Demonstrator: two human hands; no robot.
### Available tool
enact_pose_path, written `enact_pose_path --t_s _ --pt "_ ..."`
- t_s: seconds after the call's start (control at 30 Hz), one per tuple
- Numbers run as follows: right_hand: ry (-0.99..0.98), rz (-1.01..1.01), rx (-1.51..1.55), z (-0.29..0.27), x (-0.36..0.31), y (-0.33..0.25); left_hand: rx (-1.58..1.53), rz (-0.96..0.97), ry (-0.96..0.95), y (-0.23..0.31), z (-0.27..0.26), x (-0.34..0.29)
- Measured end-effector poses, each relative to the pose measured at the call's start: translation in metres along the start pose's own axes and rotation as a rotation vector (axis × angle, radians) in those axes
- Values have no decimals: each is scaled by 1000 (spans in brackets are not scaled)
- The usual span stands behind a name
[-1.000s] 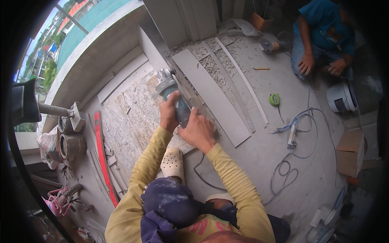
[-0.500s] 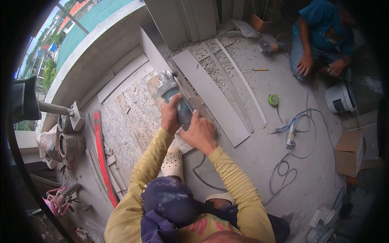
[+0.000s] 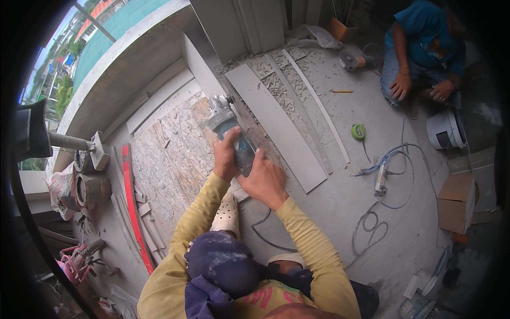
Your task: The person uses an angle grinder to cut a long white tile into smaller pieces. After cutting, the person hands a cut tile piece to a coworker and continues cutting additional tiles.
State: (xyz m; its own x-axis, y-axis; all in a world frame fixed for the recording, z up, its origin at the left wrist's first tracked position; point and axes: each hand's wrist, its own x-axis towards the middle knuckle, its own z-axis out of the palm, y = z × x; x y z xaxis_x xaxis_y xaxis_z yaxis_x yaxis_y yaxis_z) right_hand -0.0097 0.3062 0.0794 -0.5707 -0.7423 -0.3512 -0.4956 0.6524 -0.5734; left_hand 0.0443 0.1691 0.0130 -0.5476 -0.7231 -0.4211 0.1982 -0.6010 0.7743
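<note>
Both of my hands are wrapped round a teal and grey angle grinder (image 3: 236, 135). My left hand (image 3: 227, 155) grips its body from the left side. Farther back, my right hand (image 3: 265, 178) closes on the rear end. The grinder's metal head lies over the edge of a pale upright panel (image 3: 204, 66), close to a stone-patterned board (image 3: 167, 154); its disc is hard to make out. Right of the tool, a long grey plank (image 3: 279, 130) lies on the floor.
Narrow strips (image 3: 319, 109) lie among broken chips. A green tape measure (image 3: 358, 131), a pencil (image 3: 342, 91), a power strip with cables (image 3: 380, 178) and a second grinder (image 3: 353, 61) are to the right. A red level (image 3: 133, 196) lies left. A co-worker (image 3: 422, 53) squats at the far right.
The grinder and both hands have shifted very slightly toward me. My grip is the same, and the co-worker has hardly moved.
</note>
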Motion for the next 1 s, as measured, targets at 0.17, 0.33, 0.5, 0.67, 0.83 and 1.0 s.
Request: enact_pose_path --t_s 0.17,0.33,0.5,0.67,0.83,1.0 --pt "-1 -4 17 -3 12 -6 2 1 -9 5 -1 14" --pt "13 -1 21 -3 15 -9 -4 -8 -14 5 -2 21" --pt "9 2 18 -6 17 -11 -23 -14 -13 9 3 19" --pt "18 -11 12 -5 19 -14 -31 -18 -20 7 -5 28" --pt "23 -17 0 -2 16 -9 -30 -41 -5 8 0 20" --pt "22 -16 2 0 8 -1 -31 -21 -1 7 8 3"
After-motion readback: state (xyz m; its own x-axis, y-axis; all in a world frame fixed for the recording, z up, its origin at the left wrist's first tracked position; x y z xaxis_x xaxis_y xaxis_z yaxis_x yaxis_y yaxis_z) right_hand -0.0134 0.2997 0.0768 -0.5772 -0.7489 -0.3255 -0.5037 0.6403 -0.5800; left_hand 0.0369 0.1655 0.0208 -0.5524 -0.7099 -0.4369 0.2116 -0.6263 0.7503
